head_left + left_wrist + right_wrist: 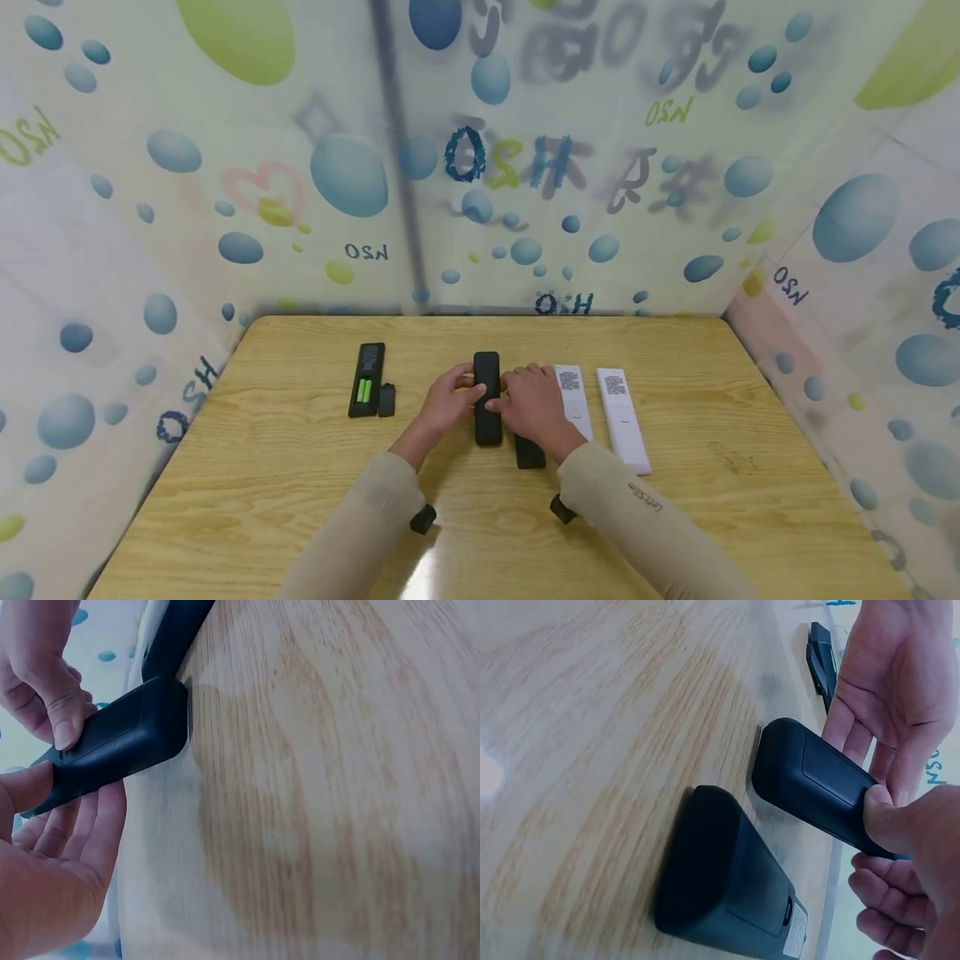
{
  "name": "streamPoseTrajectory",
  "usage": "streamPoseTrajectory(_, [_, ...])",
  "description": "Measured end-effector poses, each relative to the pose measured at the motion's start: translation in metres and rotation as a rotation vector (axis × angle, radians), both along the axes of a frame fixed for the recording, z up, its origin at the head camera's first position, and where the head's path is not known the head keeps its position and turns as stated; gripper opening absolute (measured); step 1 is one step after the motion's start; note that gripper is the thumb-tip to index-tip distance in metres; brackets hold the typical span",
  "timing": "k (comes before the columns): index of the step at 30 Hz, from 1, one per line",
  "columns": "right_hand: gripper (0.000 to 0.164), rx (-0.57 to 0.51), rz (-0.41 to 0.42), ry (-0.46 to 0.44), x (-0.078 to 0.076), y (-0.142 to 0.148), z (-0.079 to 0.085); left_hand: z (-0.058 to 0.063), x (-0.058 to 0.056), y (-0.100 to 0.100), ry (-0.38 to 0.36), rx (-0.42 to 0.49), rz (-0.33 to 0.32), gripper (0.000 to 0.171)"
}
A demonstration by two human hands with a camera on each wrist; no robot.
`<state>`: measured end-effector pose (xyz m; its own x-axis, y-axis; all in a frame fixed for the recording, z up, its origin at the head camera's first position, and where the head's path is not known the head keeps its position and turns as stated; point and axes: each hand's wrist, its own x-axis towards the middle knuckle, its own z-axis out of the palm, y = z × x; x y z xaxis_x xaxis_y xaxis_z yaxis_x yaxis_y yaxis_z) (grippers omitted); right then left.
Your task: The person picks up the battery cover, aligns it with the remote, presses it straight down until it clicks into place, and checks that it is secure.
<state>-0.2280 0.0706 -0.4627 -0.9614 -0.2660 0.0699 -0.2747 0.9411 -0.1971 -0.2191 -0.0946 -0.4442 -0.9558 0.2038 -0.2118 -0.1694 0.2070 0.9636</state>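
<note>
A black remote control (pixel 487 429) lies back side up between my hands, its battery cover (pixel 836 776) in place. My left hand (pixel 447 402) grips it from the side, thumb on the near edge and fingers beneath, as the left wrist view shows. With the thumb (pixel 66 731) pressing at the end of the cover, my right hand (pixel 536 404) holds it from the other side, its other fingers curled. Just right of it is a second black remote (pixel 735 877), partly hidden under the right hand in the head view.
At left lies an opened black remote (pixel 367 354) with two green batteries (pixel 363 391), its detached battery cover (pixel 386 400) beside it. Two white remotes, one (pixel 572 387) partly behind the right hand and another (pixel 624 421) farther right, lie on the wooden table (pixel 712 500).
</note>
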Motion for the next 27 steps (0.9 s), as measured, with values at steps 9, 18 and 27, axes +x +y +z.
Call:
streamPoseTrajectory(9, [0.035,-0.022,0.005,0.007,-0.001,0.003,0.002,0.000,0.001,0.001,0.010,0.001,0.001,0.046])
streamPoseTrajectory(18, [0.036,-0.031,0.018,0.000,-0.002,0.004,0.002,-0.003,0.000,0.001,0.002,0.012,0.007,0.048])
streamPoseTrajectory(27, [0.047,0.031,0.048,-0.022,-0.003,0.005,0.002,-0.032,-0.014,0.001,0.007,0.011,0.052,0.048])
